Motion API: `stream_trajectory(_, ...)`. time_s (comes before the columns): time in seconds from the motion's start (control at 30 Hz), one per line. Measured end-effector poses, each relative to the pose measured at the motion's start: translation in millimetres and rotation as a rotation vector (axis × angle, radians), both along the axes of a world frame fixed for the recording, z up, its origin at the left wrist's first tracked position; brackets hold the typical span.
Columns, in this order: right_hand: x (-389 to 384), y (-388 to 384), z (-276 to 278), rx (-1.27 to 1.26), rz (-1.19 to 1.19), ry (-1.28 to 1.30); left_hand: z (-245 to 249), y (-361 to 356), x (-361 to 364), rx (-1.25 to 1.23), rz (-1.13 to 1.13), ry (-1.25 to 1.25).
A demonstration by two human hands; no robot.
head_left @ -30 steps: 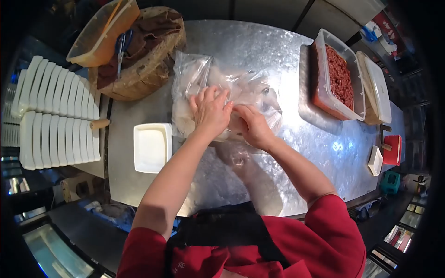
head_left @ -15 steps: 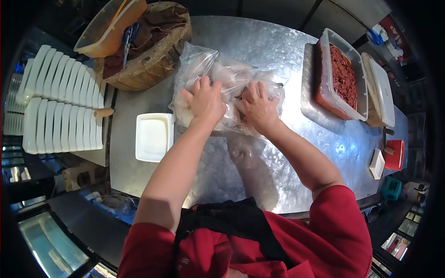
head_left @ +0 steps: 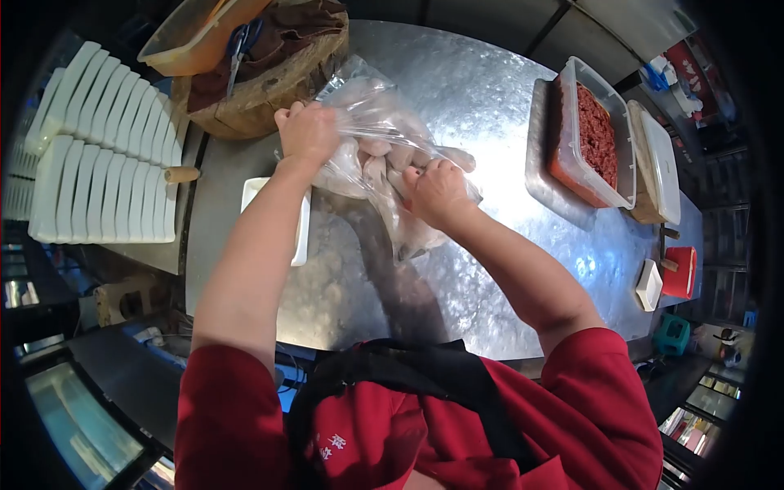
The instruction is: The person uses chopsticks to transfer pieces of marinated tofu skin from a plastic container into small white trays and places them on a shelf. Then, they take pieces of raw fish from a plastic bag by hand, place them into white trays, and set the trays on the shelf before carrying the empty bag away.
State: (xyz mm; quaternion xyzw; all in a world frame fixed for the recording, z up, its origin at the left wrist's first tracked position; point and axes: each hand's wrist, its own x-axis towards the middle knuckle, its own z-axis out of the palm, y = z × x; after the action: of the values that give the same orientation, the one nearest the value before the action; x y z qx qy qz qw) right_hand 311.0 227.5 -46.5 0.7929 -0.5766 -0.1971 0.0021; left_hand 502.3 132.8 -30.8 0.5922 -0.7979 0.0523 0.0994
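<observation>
A clear plastic bag (head_left: pixel 380 122) of pale, raw-looking meat pieces (head_left: pixel 374 167) lies on the metal table (head_left: pixel 490 286). My left hand (head_left: pixel 309 135) is closed on the bag's left side, pulling the film taut across the top. At the bag's right side, my right hand (head_left: pixel 441 192) has its fingers curled on the plastic, close against the pieces. Wrinkled film hangs down between the hands toward me. Beneath my left forearm, a white square dish (head_left: pixel 302 237) is partly hidden.
Scissors (head_left: pixel 238 53) and dark cloth rest on a round wooden block (head_left: pixel 286 90) at the back left. Stacked white trays (head_left: pixel 102 192) stand left. A tub (head_left: pixel 625 184) of red minced meat stands right, near a lidded container (head_left: pixel 657 163) and a red box (head_left: pixel 679 273).
Both hands have gone from lying spread on the bag to gripping its plastic. The left hand moved left and up, stretching the film; the meat pieces now show more plainly.
</observation>
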Motion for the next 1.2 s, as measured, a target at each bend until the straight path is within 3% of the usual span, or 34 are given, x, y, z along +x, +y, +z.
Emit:
stream_trajectory(0.07,1,-3,-1,0.051,-0.148,-0.242,-11,1,11,0.023,0.102,0.114)
stream_trajectory(0.1,3,-5,7,0.049,-0.133,-0.253,-3,3,27,0.257,-0.017,0.322)
stream_trajectory(0.13,3,-5,19,0.153,-0.160,-0.204,7,10,45,0.255,-0.005,0.308)
stream_trajectory(0.2,-4,-9,12,0.324,-0.097,-0.193,24,32,91,0.106,-0.038,0.695)
stream_trajectory(0.27,-10,-19,4,0.486,0.029,-0.253,-2,53,157,0.075,0.260,0.519)
stream_trajectory(0.3,-11,-20,7,0.487,0.048,-0.259,-18,71,179,0.181,0.395,0.395)
stream_trajectory(0.33,-13,-22,11,0.476,-0.084,-0.354,-32,90,194,0.288,0.528,0.275)
stream_trajectory(0.37,-15,-24,16,0.462,-0.218,-0.444,-42,105,196,0.480,0.545,0.333)
stream_trajectory(0.4,-20,-28,20,0.463,-0.204,-0.436,-48,117,192,0.673,0.556,0.397)
stream_trajectory(0.5,-19,-36,54,0.720,-0.605,-0.607,-47,136,178,0.688,0.536,0.483)
stream_trajectory(0.53,-25,-37,49,0.717,-0.598,-0.589,-46,143,172,0.689,0.543,0.501)
stream_trajectory(0.6,-55,-40,28,0.859,-0.788,-1.026,-47,162,154,0.853,0.664,1.226)
stream_trajectory(0.63,-61,-36,26,0.847,-0.797,-1.012,-47,173,145,0.862,0.654,1.241)
stream_trajectory(0.7,-75,-22,23,1.004,-0.783,-1.483,-48,201,125,0.755,0.572,1.810)
stream_trajectory(0.83,-77,2,7,0.979,-0.582,-1.753,-32,236,88,0.794,0.543,1.903)
stream_trajectory(0.93,-53,20,15,1.127,-0.593,-1.880,-24,251,57,0.869,0.512,1.948)
stream_trajectory(1.07,9,69,38,0.694,-0.452,-1.593,-33,255,34,0.904,0.475,2.019)
stream_trajectory(1.1,12,75,32,0.692,-0.289,-1.462,-38,255,31,0.892,0.503,2.079)
stream_trajectory(1.13,17,79,28,0.667,-0.341,-1.444,-42,256,30,0.879,0.537,2.141)
stream_trajectory(1.2,14,66,30,0.293,-0.317,-1.235,-47,259,32,0.886,0.556,2.148)
